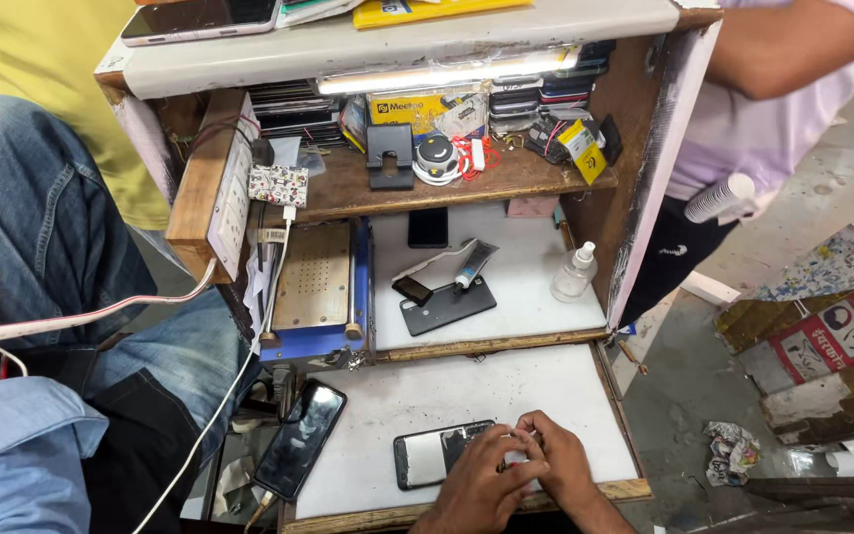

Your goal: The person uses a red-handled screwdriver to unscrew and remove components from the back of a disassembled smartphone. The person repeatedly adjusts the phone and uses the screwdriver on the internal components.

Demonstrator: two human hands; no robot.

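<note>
An opened smartphone lies flat on the white work surface near its front edge, its inside showing white and dark parts. My left hand rests on the phone's right half, fingers curled over it. My right hand meets the left one at the phone's right end, fingertips pinched together on a small pale piece there. What sits under the fingers is hidden.
A dark phone on a cable lies left of the surface. Behind are a blue heating machine, a black phone back, a glue tube and a clear bottle. Other people stand at left and right.
</note>
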